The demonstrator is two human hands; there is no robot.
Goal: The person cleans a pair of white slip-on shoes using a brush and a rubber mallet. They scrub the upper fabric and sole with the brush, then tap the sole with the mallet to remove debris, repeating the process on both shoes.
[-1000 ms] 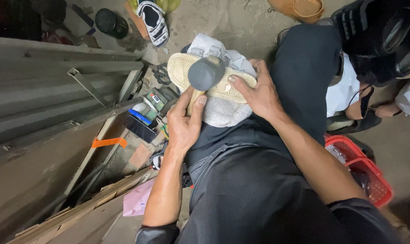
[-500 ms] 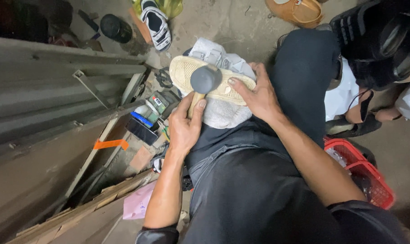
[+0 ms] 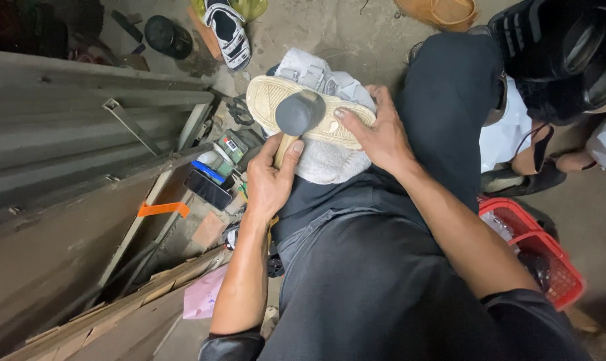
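View from above of a seated person in dark trousers, working on a shoe held on the lap. The left hand is closed around the wooden handle of a hammer, whose round dark grey head sits just over the shoe's sole. The shoe is a pale sneaker turned sole-up, its tan sole facing the camera, resting on a white cloth spread over the thigh. The right hand lies flat with fingers spread, pressing on the sole at the end nearest the person's body, just beside the hammer head.

To the left, low down by the person's knee, lies a jumble of small tools and containers, beside grey metal sheeting and wooden boards. An orange strip lies across one of the boards, and a pink sheet of paper rests near them. On the dirt floor ahead sit a black-and-white sandal and a round black tin. At lower right stands a red plastic basket. Another person's dark footwear shows at upper right.
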